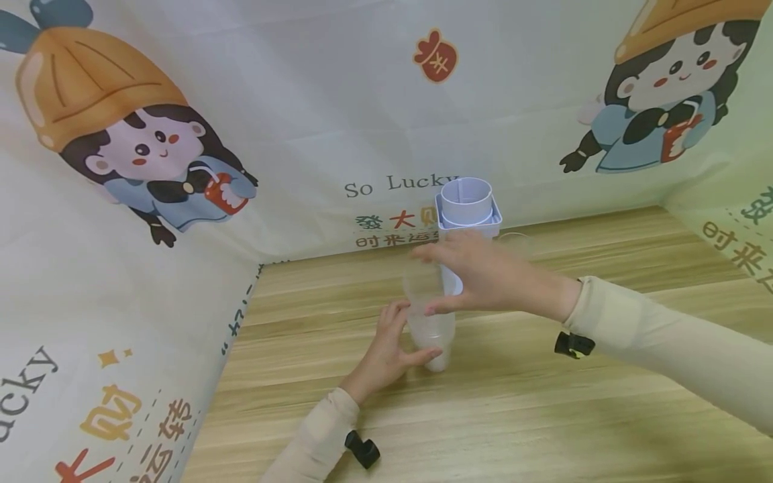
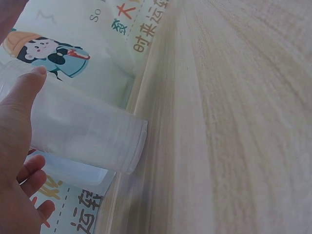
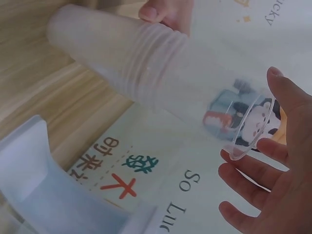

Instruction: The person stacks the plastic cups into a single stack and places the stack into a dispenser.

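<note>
A stack of clear plastic cups point(image 1: 431, 329) stands upside-up on the wooden table, its ridged rims visible in the right wrist view. Around its lower part, my left hand point(image 1: 389, 355) grips with thumb and fingers on opposite sides. The topmost clear cup point(image 3: 209, 102) rises well above the other rims. My right hand point(image 1: 477, 272) is at that cup's mouth, thumb and fingers spread about the rim point(image 3: 239, 151); whether they touch it is hard to tell. Just behind the stack is a pale lavender-white plastic holder point(image 1: 468, 218) with a round tube at its top, partly hidden by my right hand.
The wood-grain table point(image 1: 513, 402) runs back to a printed cloth point(image 1: 338, 80) hanging behind and at both sides. Black clips sit at my left sleeve point(image 1: 362, 449) and right sleeve point(image 1: 575, 344). A faint clear round edge point(image 1: 516, 236) shows beside the holder.
</note>
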Action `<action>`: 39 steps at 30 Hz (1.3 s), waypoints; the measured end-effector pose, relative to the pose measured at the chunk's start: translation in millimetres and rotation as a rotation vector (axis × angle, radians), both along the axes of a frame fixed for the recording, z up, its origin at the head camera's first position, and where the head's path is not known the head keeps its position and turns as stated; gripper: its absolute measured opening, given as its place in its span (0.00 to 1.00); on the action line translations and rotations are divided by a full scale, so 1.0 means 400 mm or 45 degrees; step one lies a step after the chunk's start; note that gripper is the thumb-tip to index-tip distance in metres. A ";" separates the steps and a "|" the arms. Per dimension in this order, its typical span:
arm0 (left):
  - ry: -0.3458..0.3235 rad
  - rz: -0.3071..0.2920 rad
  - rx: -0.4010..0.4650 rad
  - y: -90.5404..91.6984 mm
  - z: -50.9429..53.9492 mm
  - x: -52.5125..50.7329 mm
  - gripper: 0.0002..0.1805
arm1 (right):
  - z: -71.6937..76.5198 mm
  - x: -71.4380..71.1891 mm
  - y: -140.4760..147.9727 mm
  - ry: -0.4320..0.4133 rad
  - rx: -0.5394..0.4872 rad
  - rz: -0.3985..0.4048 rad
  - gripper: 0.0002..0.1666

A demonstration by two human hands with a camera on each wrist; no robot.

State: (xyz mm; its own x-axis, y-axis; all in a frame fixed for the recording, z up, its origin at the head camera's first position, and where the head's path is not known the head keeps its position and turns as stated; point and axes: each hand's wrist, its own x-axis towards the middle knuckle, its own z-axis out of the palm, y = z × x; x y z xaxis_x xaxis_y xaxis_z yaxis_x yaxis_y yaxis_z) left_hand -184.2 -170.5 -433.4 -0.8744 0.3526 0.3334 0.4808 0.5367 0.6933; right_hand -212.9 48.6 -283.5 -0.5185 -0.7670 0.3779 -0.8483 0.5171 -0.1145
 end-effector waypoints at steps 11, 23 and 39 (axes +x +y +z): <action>0.033 -0.009 -0.004 0.000 -0.007 -0.002 0.40 | -0.064 -0.002 -0.003 -0.010 -0.003 0.007 0.46; 0.001 -0.018 -0.011 -0.002 -0.007 -0.004 0.40 | -0.104 -0.003 -0.006 -0.051 -0.017 0.021 0.47; 0.039 -0.003 -0.007 -0.002 -0.012 -0.009 0.40 | -0.141 -0.013 -0.012 -0.022 0.000 0.044 0.47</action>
